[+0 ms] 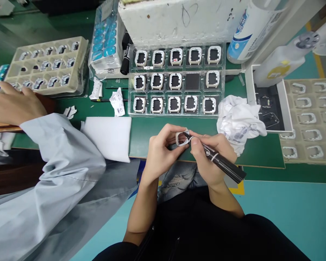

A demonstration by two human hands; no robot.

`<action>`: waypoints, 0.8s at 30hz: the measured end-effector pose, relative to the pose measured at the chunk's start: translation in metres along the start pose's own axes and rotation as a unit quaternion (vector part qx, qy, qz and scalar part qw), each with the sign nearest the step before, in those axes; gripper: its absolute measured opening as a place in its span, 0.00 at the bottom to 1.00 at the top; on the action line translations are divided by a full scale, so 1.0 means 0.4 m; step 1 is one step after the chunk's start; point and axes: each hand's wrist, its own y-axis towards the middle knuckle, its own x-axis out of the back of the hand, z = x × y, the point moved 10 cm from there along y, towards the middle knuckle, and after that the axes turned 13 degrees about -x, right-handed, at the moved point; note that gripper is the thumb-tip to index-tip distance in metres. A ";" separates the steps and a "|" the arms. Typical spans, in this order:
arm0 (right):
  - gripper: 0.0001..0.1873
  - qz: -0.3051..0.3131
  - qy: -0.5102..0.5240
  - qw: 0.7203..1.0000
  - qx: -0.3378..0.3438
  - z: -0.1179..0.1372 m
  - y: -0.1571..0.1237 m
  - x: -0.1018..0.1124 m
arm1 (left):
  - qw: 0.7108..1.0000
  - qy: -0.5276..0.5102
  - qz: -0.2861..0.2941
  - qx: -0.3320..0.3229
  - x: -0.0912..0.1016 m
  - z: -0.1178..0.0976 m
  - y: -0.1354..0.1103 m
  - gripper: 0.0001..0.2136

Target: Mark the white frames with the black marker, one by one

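Observation:
Near the front edge of the green bench, my left hand point(161, 152) pinches a small light-coloured frame point(180, 140), shaped like a watch case. My right hand point(213, 156) grips a black marker pen point(224, 163), its tip at the upper right side of the frame. Whether the tip touches the frame, I cannot tell. Just beyond my hands lies a clear plastic tray point(176, 115) of similar frames in rows; one pocket point(192, 81) in its middle row holds no frame. A crumpled white cloth point(239, 121) with dark stains lies right of the tray.
At left, a co-worker's hand point(13, 103) is by a beige tray point(51, 67) of parts. White foam point(108, 137) lies left of my hands. A white box point(288, 108), bottles point(252, 32) and another frame tray point(309, 123) stand at right. Stained tissue point(117, 102) lies behind the foam.

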 end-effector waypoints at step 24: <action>0.11 0.021 0.094 0.995 0.010 0.003 -0.007 0.004 | 0.997 -0.078 -0.005 0.020 0.001 0.008 0.010 0.27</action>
